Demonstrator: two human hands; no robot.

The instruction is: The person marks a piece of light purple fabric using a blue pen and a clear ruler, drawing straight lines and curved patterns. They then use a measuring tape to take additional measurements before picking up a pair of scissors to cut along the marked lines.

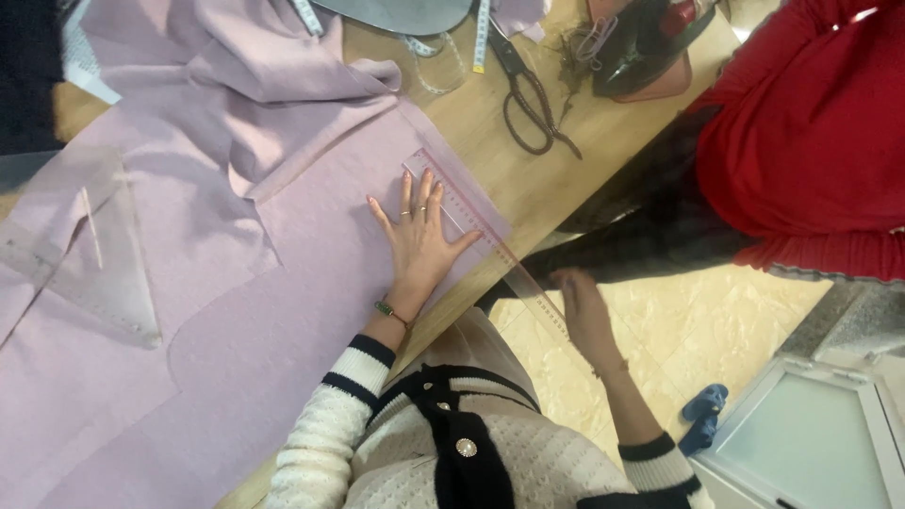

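My left hand [419,240] lies flat, palm down and fingers spread, on a lilac fabric [255,311] spread over the wooden table [528,193]. Rings and a bracelet show on that hand. A long clear ruler [476,221] with red markings runs along the fabric's edge just right of my fingers and sticks out past the table edge. My right hand [580,311], blurred, grips the ruler's overhanging end below the table edge. Both arms wear white knit sleeves with black trim.
Dark scissors [530,104] and a tape measure [481,38] lie at the table's far end beside a dark iron-like object [650,42]. A clear set square [104,259] rests on the fabric at left. A person in red [820,123] stands right. A grey-white box [806,443] sits on the floor.
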